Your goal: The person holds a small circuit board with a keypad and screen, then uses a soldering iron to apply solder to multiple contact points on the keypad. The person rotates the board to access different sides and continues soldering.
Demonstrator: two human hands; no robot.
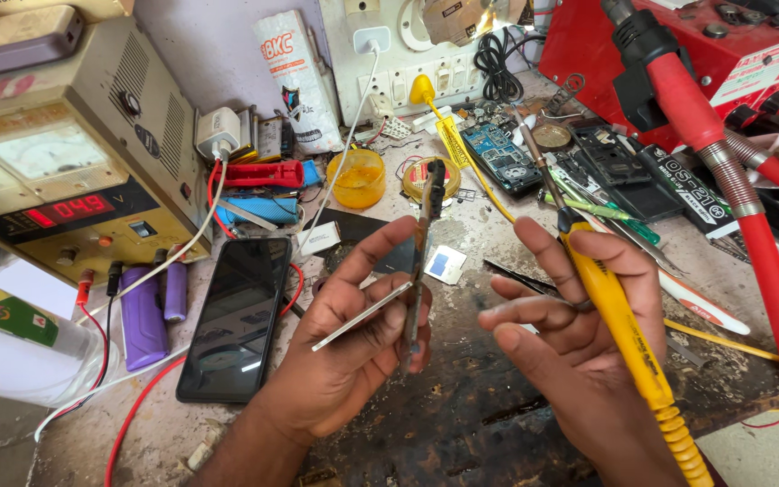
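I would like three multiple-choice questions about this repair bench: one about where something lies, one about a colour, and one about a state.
1. Where does the black phone lie?
A. Left of the left hand
B. Right of the right hand
C. On top of the red machine

2. What colour is the handle of the soldering iron?
A. Green
B. Yellow
C. White

3. What is the state of the power supply display?
A. Dark
B. Cracked
C. Lit with red digits

Answers:
1. A, the phone lies face up on the bench beside the left hand.
2. B, the right hand grips a yellow handle.
3. C, red digits glow on its front panel.
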